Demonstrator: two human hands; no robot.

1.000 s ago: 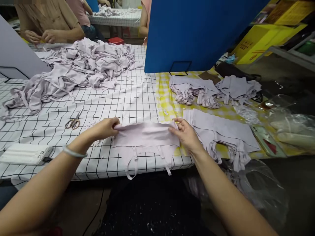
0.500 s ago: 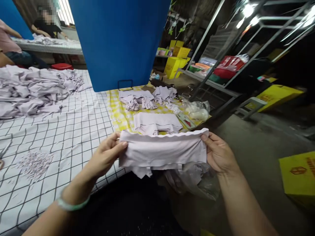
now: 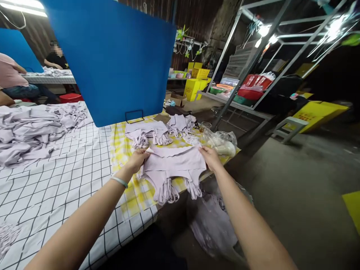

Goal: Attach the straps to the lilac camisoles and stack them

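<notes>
A pale lilac garment piece [image 3: 174, 152] is stretched between my two hands, low over a stack of similar strappy pieces [image 3: 161, 180] on the yellow checked cloth [image 3: 129, 204]. My left hand [image 3: 138, 159] pinches its left upper corner. At the right upper corner, my right hand [image 3: 209, 155] grips the edge between thumb and fingers. Straps from the stack hang toward the table's front edge. Whether the held piece touches the stack along its whole length I cannot tell. Just behind lie two more piles, one folded [image 3: 146, 131] and one smaller [image 3: 180, 123].
A big lilac fabric heap [image 3: 36, 127] covers the left of the table. A blue board [image 3: 112, 60] stands at the back. Plastic bags lie at the right corner [image 3: 225, 140] and hang below the edge [image 3: 213, 221]. A metal rack [image 3: 233, 99] and stool [image 3: 289, 127] stand right. People sit far left.
Both hands have moved forward, away from my body, carrying the garment piece from in front of me to over the stack. The view has shifted too.
</notes>
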